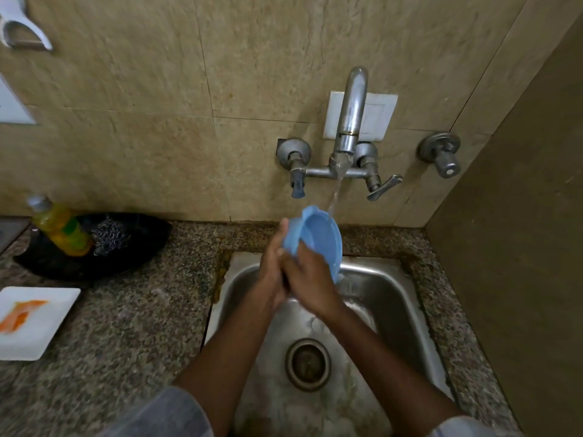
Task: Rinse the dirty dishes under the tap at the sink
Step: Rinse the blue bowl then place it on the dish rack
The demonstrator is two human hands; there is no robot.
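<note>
Both forearms reach over the steel sink; left hand and right hand grip the round blue plastic bowl under the running tap, mid-rinse; next, turning it needs a firm wet grip

No legible text, brand or number anywhere. The yellow bottle, left of the sink, carries a green label, but its print is too blurred to read.
</note>
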